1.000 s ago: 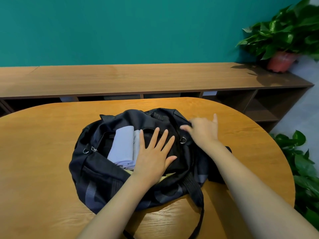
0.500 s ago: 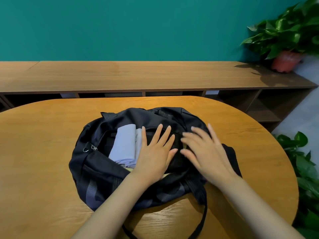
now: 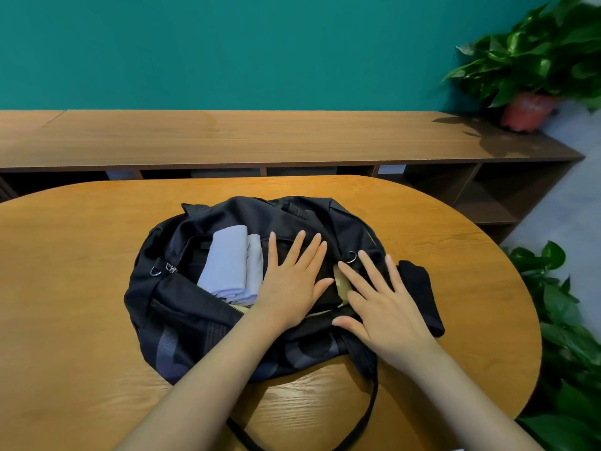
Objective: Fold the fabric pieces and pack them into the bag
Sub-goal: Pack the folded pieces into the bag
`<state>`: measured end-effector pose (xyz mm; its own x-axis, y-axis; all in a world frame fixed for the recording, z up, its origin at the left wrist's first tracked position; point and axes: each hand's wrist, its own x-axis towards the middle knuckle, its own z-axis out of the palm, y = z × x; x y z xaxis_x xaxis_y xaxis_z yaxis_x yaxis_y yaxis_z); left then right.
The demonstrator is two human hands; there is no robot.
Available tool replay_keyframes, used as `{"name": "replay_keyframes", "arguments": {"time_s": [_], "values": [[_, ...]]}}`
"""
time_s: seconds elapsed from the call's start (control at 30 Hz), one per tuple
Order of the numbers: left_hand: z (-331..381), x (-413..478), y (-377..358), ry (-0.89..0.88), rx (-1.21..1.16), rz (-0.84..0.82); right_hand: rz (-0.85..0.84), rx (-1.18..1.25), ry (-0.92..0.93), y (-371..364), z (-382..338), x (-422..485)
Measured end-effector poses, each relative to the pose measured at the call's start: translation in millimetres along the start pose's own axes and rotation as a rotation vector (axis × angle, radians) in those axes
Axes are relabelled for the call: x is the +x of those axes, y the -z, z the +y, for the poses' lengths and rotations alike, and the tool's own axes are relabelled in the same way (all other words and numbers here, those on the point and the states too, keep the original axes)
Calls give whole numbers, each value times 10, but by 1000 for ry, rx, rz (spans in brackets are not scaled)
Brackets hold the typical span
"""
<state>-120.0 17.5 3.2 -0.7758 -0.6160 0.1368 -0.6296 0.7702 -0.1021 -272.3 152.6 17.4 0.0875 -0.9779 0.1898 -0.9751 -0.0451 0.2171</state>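
A soft black bag [image 3: 182,320] of smooth woven cloth is slumping in a rounded heap on the oval table [image 3: 81,369], whose orange wood is showing a fine grain. Its top is gaping open. Inside, at the left of the opening, a pale lilac fabric [image 3: 227,268] is lying folded into a neat oblong, its layered edges showing at the near end.

The left hand [image 3: 289,284] is pressing flat on dark cloth in the opening just beside the lilac piece, fingers straight and spread, gripping nothing. Whether that dark cloth is a packed piece or part of the bag cannot be told. The right hand [image 3: 387,304] is resting flat on the bag's right end, fingers likewise splayed and holding nothing. Between the hands a strip of tan lining [image 3: 341,283] is peeking out, and a small metal ring [image 3: 352,256] is glinting near the right fingertips. A ribbed strap [image 3: 370,395] is looping toward the table's near edge.
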Motion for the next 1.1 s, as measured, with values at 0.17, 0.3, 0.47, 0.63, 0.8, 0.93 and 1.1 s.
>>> {"name": "replay_keyframes", "arguments": {"time_s": [0.17,0.3,0.47,0.63,0.8,0.93,1.1], "values": [[17,7,52,12,-25,3,-5,-15,-105,-101,-94,-205],[27,12,81,30,-28,-3,-11,24,-91,-63,-105,-190],[6,-8,169,52,19,20,307,430,-504,156,171,-276],[15,-91,276,55,1,42,-127,524,-989,108,530,-368],[-47,-160,292,52,63,71,-393,371,-983,64,462,-264],[-111,-213,291,63,77,110,-318,364,-990,82,400,-225],[-105,-266,276,64,57,96,17,607,-967,78,334,-258]]}}
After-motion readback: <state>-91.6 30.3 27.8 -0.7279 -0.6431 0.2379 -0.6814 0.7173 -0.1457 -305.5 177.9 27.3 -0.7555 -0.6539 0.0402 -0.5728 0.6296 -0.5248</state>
